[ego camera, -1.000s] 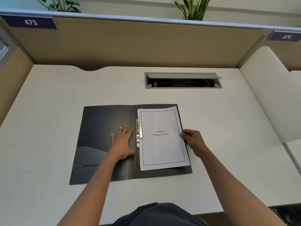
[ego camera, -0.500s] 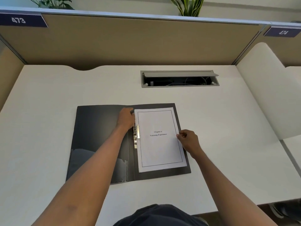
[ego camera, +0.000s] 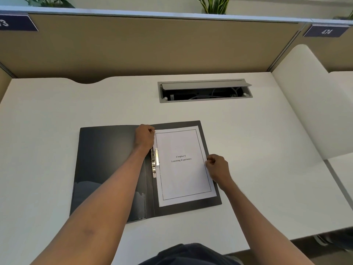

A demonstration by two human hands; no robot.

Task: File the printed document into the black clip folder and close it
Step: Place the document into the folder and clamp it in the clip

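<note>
Fingers [ego camera: 150,131] of the left hand [ego camera: 144,136] are curled in and pinch the top left corner of the printed document [ego camera: 183,165], just above the metal clip [ego camera: 155,162]. Fingers [ego camera: 209,162] of the right hand [ego camera: 217,168] are bunched together and pinch the sheet's right edge about halfway down. The document lies flat on the right leaf of the black clip folder [ego camera: 107,165], which is spread open near the front edge of the table [ego camera: 57,111], its long axis running from front to back. The clip sits along the spine, touching the paper's left margin; whether its bar already presses on the sheets I cannot tell. The paper looks slightly askew against the folder's edges. The left hand is the nearer one to the clip, which lies just towards the person from its fingers, so the clamping probably falls to it while the right steadies the page. The left cover is not yet folded over.
</note>
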